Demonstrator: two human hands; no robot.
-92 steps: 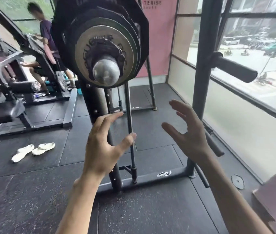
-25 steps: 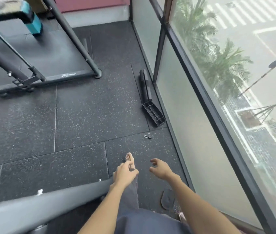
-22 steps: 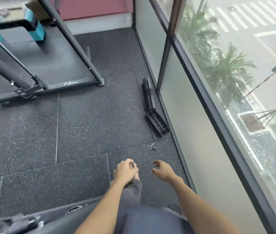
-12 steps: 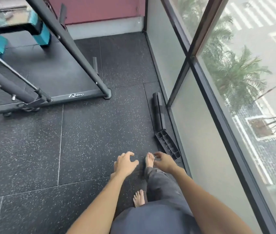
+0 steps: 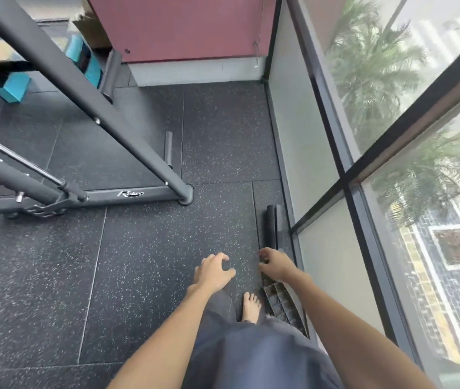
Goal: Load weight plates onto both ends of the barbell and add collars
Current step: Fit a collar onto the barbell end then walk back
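Neither the barbell, the plates nor the collars are in view; the camera looks down at the speckled rubber floor [image 5: 153, 248] in the corner by the window [image 5: 391, 108]. The left hand [image 5: 213, 272] hangs in front of the body, its grip loose and half-curled round nothing. The right hand [image 5: 275, 265] is just to its right, above a black ribbed piece [image 5: 282, 301] lying along the window wall; its grip is also loosely curled and, as far as the blur allows, empty. A bare foot [image 5: 251, 306] is planted near the ribbed piece. The rack's base [image 5: 127, 194] sits far left. I judge this a gap between loading steps, with the person on the way to fetch something. The next move calls for finding a plate or collar, taking a firm hold, then carrying it back to a bar end
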